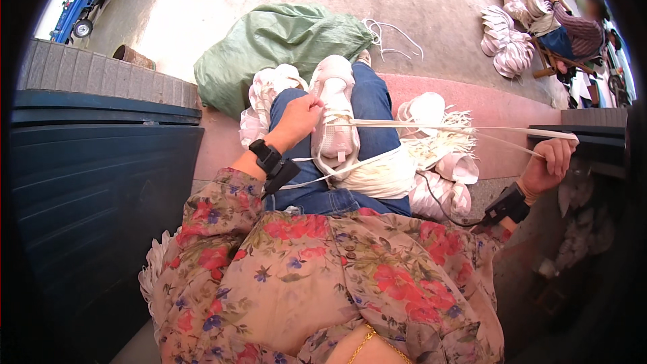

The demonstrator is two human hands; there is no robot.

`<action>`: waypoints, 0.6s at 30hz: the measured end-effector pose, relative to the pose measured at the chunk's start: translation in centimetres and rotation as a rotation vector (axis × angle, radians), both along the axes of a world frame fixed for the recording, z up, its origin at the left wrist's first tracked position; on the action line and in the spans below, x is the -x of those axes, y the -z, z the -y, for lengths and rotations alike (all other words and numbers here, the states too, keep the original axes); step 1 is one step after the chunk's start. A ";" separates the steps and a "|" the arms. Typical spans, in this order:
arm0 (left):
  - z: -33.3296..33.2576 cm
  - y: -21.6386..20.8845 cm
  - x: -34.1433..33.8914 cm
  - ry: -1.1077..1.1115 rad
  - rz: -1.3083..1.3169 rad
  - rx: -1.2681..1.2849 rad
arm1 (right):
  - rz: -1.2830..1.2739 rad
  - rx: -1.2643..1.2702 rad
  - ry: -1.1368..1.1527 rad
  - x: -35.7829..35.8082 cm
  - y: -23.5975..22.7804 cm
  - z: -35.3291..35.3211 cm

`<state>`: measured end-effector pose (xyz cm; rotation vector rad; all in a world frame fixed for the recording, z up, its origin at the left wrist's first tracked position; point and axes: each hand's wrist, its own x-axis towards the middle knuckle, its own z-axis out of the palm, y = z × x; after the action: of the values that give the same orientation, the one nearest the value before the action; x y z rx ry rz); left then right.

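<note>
A white sneaker (pixel 333 91) lies toe away between my knees on my lap. My left hand (pixel 300 120) is closed at its left edge, fingertips against the upper; what sits under the fingers is hidden. Far out to the right, my right hand (pixel 554 160) grips a white shoelace (pixel 465 127), which runs taut from the sneaker's eyelets across to the fist. Another slack lace (pixel 303 180) loops below the shoe over my left thigh. A bundle of cream laces (pixel 381 174) rests on my right thigh, its loose ends fanning out to the right.
White shoes (pixel 269 87) are piled by my left knee, and more shoes (pixel 458 168) lie at my right. Beyond my feet sits a green sack (pixel 269 40). Dark blue doors (pixel 101 175) flank the left. A seated person (pixel 576 30) is near shoe stacks at the far right.
</note>
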<state>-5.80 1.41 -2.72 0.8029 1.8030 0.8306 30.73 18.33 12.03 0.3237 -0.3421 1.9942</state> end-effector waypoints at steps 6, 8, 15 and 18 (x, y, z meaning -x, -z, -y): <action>-0.6 0.5 0.0 0.340 -0.171 -0.009 | 0.282 -0.276 0.132 -1.3 0.5 0.8; -1.0 0.8 0.3 0.479 -0.178 0.020 | 0.347 -0.394 0.139 -1.9 0.6 1.2; -2.2 -0.9 1.3 0.766 -0.291 0.025 | 0.360 -0.583 0.048 -1.4 0.0 1.4; -2.4 -1.1 1.6 0.814 -0.312 0.035 | 0.491 -0.458 0.195 -2.0 -0.2 2.2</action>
<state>-7.45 3.82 -1.65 1.5550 1.5198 0.1407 32.76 16.16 12.20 0.0718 -1.1069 1.7683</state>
